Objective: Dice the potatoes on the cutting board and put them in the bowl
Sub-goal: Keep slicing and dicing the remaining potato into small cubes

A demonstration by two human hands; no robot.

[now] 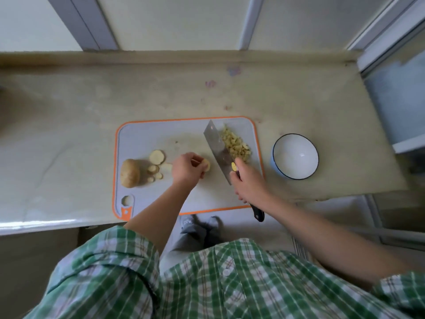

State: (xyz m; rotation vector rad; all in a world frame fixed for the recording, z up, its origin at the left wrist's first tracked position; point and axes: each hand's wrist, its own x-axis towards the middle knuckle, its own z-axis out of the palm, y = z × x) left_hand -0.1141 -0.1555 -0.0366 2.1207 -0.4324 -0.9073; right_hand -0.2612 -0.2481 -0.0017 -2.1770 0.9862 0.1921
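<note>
The left hand (187,169) pinches a potato slice (206,165) flat on the cutting board (142,134), just left of the cleaver (217,149), whose handle the right hand (247,184) grips. The blade apparently angles away; the dice (235,143) lie beyond it, toward the empty bowl (295,156).

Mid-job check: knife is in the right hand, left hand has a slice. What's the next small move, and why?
Probably lay the slice flat under the left hand and bring the cleaver across to cut it into strips. The right hand holds the blade beside the diced pile, several slices and an uncut potato piece wait, and the bowl looks empty.
</note>
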